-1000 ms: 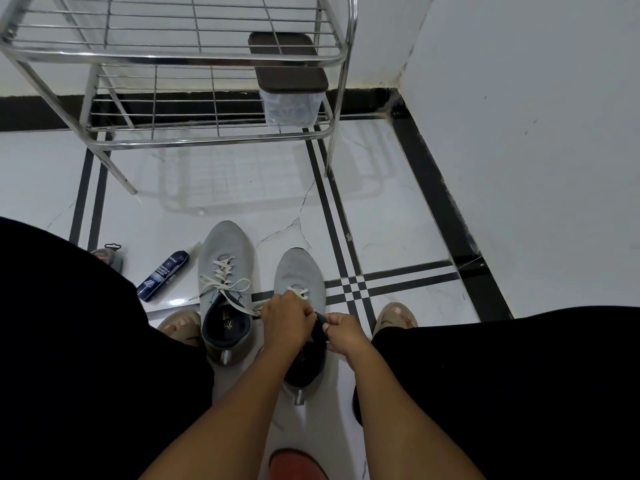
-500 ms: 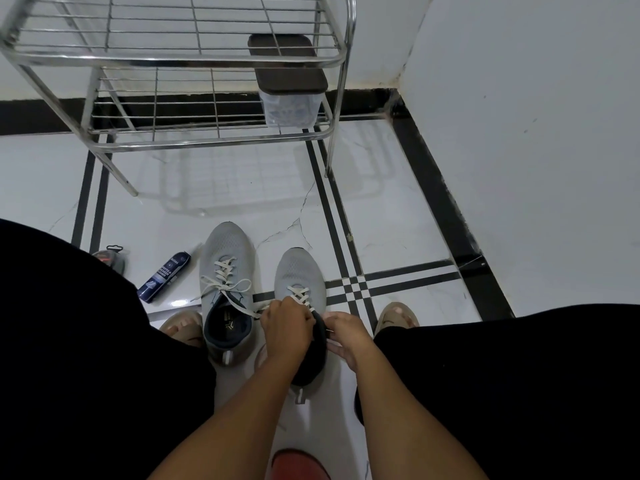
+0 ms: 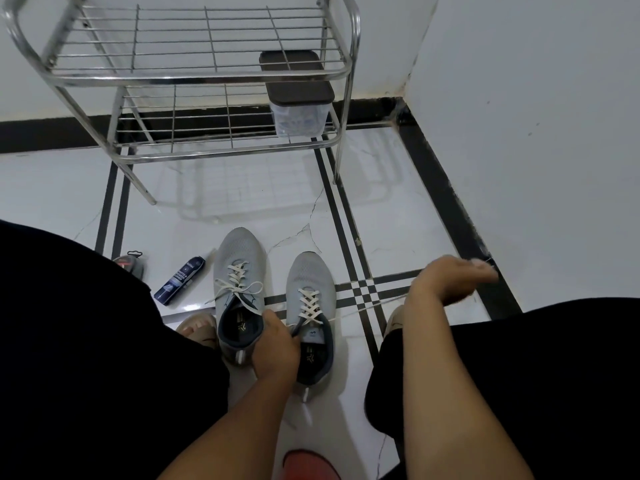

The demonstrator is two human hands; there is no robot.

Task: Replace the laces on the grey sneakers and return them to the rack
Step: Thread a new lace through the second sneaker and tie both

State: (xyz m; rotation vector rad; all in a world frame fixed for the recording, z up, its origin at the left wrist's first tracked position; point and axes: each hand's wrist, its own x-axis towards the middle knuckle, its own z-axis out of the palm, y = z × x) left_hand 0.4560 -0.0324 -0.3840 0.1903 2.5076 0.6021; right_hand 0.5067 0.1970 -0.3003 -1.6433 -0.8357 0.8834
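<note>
- Right sneaker stands on the floor beside the left sneaker, its white lace stretched taut to the right
- Left hand grips the right sneaker's collar
- Right hand, raised and blurred, seems to pinch the lace end
- Metal rack stands beyond; a spray can lies left

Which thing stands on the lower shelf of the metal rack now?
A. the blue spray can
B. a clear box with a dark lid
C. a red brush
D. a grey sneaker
B: the clear box with a dark lid sits on the lower shelf of the rack; both grey sneakers are on the floor.
</note>
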